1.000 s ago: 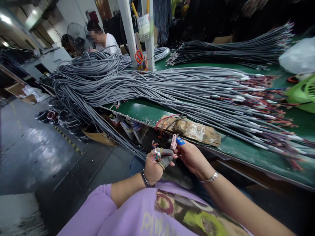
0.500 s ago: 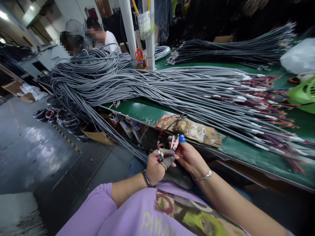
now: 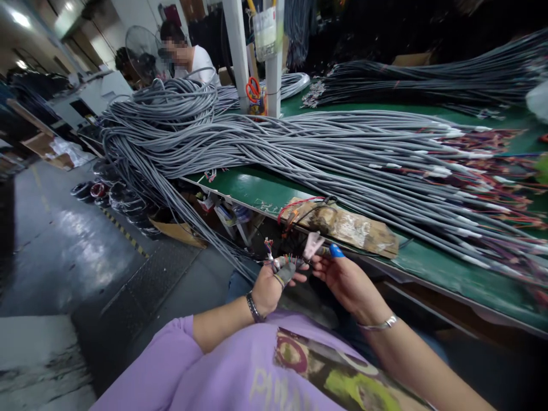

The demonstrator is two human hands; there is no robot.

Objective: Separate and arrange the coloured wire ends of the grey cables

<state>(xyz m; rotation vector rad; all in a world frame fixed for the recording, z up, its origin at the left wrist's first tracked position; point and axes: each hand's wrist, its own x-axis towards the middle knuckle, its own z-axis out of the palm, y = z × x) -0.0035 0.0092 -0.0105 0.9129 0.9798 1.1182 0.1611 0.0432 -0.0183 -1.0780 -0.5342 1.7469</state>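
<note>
My left hand (image 3: 269, 286), with grey covers on some fingers, is closed on a cable end in front of my body. A fan of thin coloured wires (image 3: 268, 246) with bare tips stands up from it, and more short wire tips show along the fingers. Just to the right, my right hand (image 3: 342, 277) has blue tape around the thumb. A pale pink clip (image 3: 314, 244) sticks out at its fingertips, gripped between thumb and index finger. The two hands are close together but apart, below the bench's front edge.
A cardboard-like block wrapped in clear tape (image 3: 349, 228) lies at the green bench's (image 3: 244, 185) edge, with red and black leads beside it. Long grey cables (image 3: 257, 140) cover the bench. Behind are black cable bundles (image 3: 406, 83), a white post (image 3: 235, 51) and a seated person (image 3: 197, 63).
The right hand has drawn away to the right from the left hand, its fingers loosening, and the pink clip has tilted. The left hand's fingers have opened slightly. The whole view has shifted a little.
</note>
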